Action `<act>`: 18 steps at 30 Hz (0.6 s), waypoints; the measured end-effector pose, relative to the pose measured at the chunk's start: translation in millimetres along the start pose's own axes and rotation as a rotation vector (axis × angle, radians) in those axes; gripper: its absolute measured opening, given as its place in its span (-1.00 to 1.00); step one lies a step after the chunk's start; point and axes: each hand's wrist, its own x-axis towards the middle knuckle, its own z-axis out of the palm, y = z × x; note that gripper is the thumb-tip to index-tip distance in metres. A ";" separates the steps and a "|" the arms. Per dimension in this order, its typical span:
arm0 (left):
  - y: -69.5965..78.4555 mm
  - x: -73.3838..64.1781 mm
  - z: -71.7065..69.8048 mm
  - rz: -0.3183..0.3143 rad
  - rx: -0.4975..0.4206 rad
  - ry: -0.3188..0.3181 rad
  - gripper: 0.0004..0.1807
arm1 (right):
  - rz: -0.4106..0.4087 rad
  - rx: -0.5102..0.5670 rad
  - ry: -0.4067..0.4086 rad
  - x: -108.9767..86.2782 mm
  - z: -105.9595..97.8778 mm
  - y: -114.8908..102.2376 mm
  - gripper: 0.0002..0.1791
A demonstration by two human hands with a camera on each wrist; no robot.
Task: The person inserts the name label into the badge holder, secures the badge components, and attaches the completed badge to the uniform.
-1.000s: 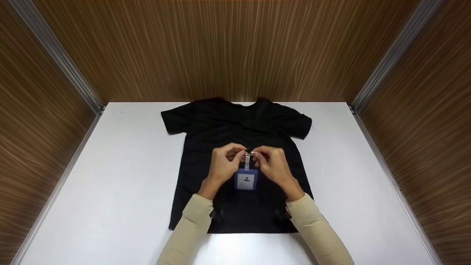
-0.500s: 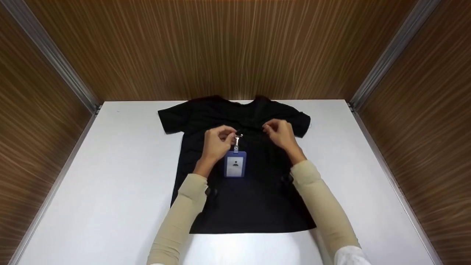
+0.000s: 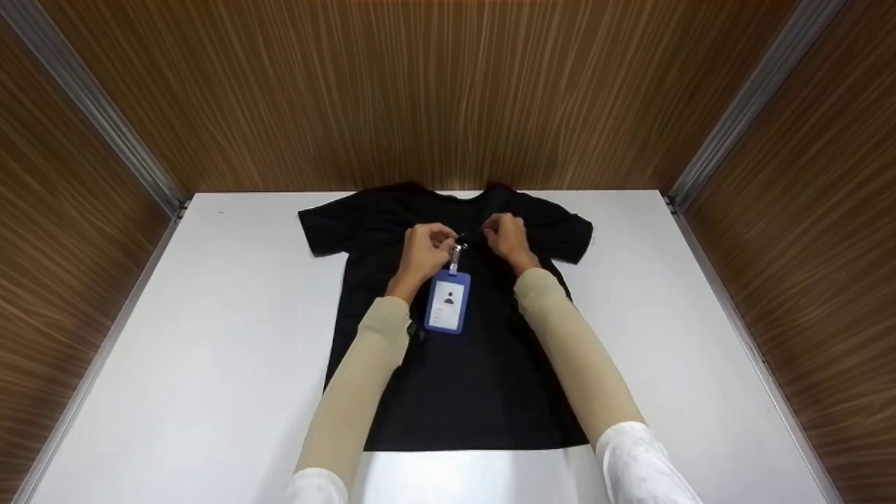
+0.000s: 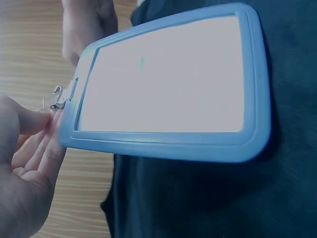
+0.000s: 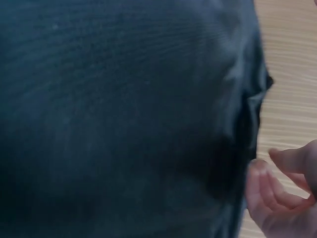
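Observation:
A black short-sleeved T-shirt (image 3: 490, 378) lies spread on the white table. Above its chest hangs a blue-framed ID badge (image 3: 448, 308), with a strap and metal clip (image 3: 456, 257) at its top. My left hand (image 3: 423, 250) pinches the metal fitting between thumb and fingers. In the left wrist view, a thin pin-like piece sticks up by the thumb, near the badge frame (image 4: 208, 148). To the right, my right hand (image 3: 507, 236) is at the shirt's upper chest. The right wrist view shows its thumb and bent fingers (image 5: 257, 183) apart, the fingertips close against the black cloth.
Wood-grain panels (image 3: 420, 98) stand behind and at both sides of the white table (image 3: 245, 336). Grey metal strips run along the corners. The shirt's collar lies near the table's back edge.
Both hands have moved forward from the shirt's middle to its chest, the badge going along with the left. My right hand has come off the clip, moved right, then slightly back toward the left.

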 end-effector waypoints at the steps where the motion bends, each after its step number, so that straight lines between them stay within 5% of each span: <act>1: -1.4 2.3 2.6 -0.008 0.010 -0.010 -0.89 | 0.009 -0.003 0.004 0.7 3.3 1.0 -0.81; 9: -16.2 18.2 18.5 -0.087 0.096 -0.051 -0.88 | 0.115 -0.049 -0.023 2.9 23.5 -1.3 -0.75; 18: -30.8 21.0 38.6 -0.114 0.154 -0.056 -0.82 | 0.170 -0.064 0.002 1.3 29.5 -2.5 -0.82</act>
